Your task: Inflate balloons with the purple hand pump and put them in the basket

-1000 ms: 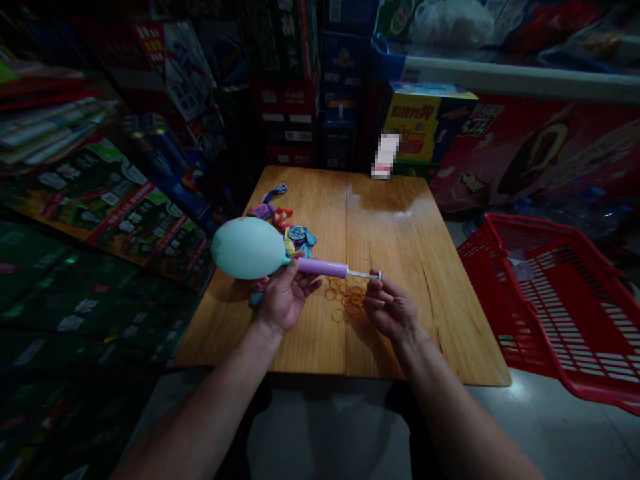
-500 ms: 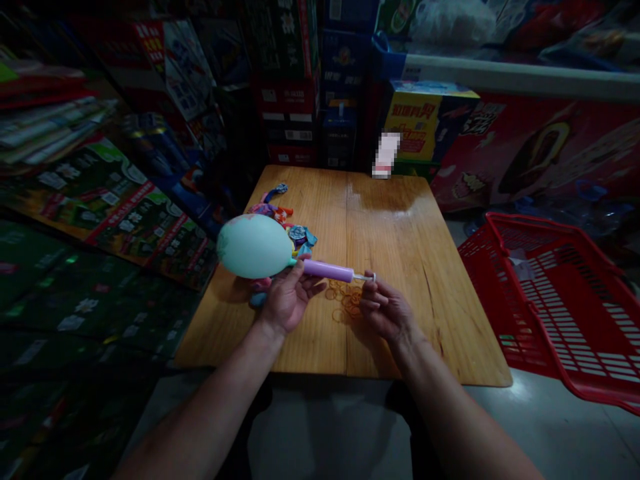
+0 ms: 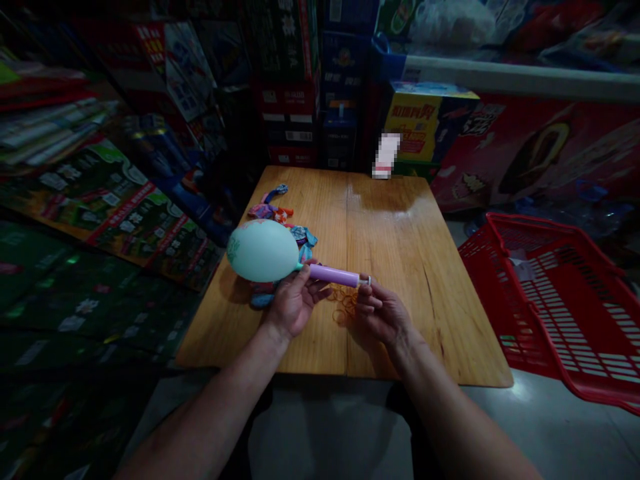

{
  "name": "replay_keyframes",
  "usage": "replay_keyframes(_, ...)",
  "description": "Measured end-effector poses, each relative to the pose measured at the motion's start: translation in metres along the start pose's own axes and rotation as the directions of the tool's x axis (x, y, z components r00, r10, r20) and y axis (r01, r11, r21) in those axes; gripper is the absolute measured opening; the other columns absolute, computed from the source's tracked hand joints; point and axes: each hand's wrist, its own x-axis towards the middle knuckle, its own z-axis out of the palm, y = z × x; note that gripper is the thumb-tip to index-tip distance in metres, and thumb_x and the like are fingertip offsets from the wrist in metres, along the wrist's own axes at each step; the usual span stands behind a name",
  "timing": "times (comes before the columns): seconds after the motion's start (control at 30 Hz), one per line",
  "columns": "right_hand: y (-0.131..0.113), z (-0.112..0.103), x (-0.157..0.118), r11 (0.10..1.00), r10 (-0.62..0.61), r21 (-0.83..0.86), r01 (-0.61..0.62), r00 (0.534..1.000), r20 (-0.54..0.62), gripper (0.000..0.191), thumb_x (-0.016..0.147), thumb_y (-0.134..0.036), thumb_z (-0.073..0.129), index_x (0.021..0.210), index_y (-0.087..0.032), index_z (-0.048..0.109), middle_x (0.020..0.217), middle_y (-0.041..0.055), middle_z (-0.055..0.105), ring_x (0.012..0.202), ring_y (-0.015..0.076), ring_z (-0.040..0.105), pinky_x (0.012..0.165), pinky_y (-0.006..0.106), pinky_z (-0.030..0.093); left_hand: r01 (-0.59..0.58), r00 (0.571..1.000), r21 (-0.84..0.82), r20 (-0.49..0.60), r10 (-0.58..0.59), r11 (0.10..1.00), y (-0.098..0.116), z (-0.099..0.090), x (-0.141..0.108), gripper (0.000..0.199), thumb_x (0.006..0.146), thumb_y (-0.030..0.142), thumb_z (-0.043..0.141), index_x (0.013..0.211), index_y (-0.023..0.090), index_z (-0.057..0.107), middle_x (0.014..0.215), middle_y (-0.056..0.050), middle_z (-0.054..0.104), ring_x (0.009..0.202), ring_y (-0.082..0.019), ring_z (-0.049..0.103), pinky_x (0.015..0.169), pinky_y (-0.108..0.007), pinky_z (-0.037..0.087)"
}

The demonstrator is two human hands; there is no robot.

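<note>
A light teal balloon (image 3: pixel 263 251), swollen with air, sits on the nozzle end of a purple hand pump (image 3: pixel 334 275). My left hand (image 3: pixel 295 303) pinches the balloon's neck against that end of the pump. At the other end, the fingers of my right hand (image 3: pixel 383 312) grip the pump's white handle, and only a short bit of the rod shows. Orange rubber bands (image 3: pixel 344 303) lie on the wooden table (image 3: pixel 390 240) beneath the pump. Behind the teal balloon are several limp coloured balloons (image 3: pixel 270 212), partly hidden by it.
To the right of the table stands a red plastic basket (image 3: pixel 530 300). A yellow and blue box (image 3: pixel 413 120) is behind the far edge, near a pixelated upright object (image 3: pixel 387 155). Stacked green cartons (image 3: pixel 100 300) line the left side.
My right hand has moved left towards the pump body, and the rod is pushed further in. My left hand, the balloon and the pump have shifted slightly right and down.
</note>
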Motion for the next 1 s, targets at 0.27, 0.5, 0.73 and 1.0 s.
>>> replay_keyframes(0.27,-0.022,0.001,-0.005,1.0,0.001,0.009,-0.001,1.0,0.027,0.011,0.093,-0.01,0.053,0.103,-0.014,0.058,0.07,-0.0039,0.061,0.042,0.0002,0.044,0.044,0.012,0.042,-0.043,0.999,-0.002,-0.013,0.043,0.999,0.015,-0.002,0.006,0.031,0.085,0.032,0.071,0.112,0.017,0.067,0.098,-0.007,0.073,0.084,-0.019,0.071,0.078,-0.035,0.06)
replay_keyframes(0.5,-0.002,0.003,-0.003,1.0,0.007,0.018,-0.007,1.0,0.0,0.009,0.092,-0.01,0.056,0.1,-0.015,0.059,0.068,-0.0045,0.061,0.04,0.0003,0.042,0.043,0.012,0.041,-0.04,0.999,0.024,0.023,0.04,0.999,0.008,0.0,-0.001,0.033,0.085,0.033,0.071,0.115,0.019,0.065,0.109,-0.009,0.072,0.091,-0.022,0.072,0.079,-0.037,0.06)
replay_keyframes(0.73,-0.017,0.004,-0.006,1.0,0.005,-0.023,-0.005,1.0,0.014,0.012,0.091,-0.01,0.057,0.102,-0.015,0.059,0.07,-0.0042,0.062,0.041,0.0002,0.043,0.044,0.012,0.042,-0.03,0.999,0.004,-0.014,0.03,1.0,0.014,-0.002,0.004,0.031,0.085,0.033,0.071,0.111,0.017,0.067,0.098,-0.008,0.073,0.087,-0.021,0.072,0.079,-0.036,0.06)
replay_keyframes(1.0,0.002,0.001,0.0,0.999,0.0,-0.045,0.0,1.0,0.002,0.012,0.09,-0.012,0.061,0.102,-0.015,0.059,0.068,-0.0048,0.061,0.041,0.0001,0.042,0.044,0.011,0.04,0.004,1.0,0.007,0.005,-0.004,1.0,0.001,0.001,-0.001,0.032,0.086,0.033,0.07,0.114,0.018,0.065,0.108,-0.01,0.072,0.091,-0.021,0.072,0.079,-0.037,0.06)
